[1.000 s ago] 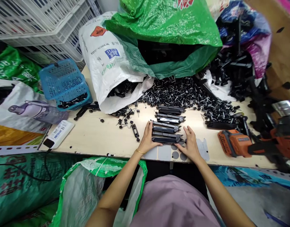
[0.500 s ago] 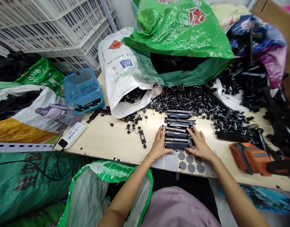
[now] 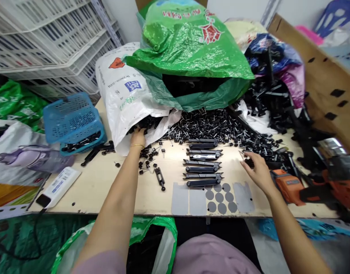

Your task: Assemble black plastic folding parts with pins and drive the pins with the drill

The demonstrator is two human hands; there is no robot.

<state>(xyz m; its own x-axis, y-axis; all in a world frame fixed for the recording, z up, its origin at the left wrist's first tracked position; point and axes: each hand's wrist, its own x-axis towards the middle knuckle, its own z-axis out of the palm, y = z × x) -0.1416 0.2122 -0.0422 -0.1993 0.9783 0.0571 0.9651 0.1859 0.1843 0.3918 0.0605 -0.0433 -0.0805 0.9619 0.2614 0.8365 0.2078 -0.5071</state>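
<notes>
Leaving four black assemblies (image 3: 202,169) at 12 o'clock, apparently aligned; dipping left hand (image 3: 138,137) into white sack (image 3: 126,102) at 11, fingers hidden, grip unclear; extending right hand (image 3: 259,173) at 1, fingers parted.

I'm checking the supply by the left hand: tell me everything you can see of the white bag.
The white bag looks like creased, slightly glossy plastic, printed with an orange diamond, a blue label and some dark and green lettering. It lies slumped on the bench, its open mouth facing the person and its lower lip spread out. Black parts show inside. The left hand reaches into the mouth, its fingers mostly hidden. The green bag overlaps its right side in the picture.
</notes>
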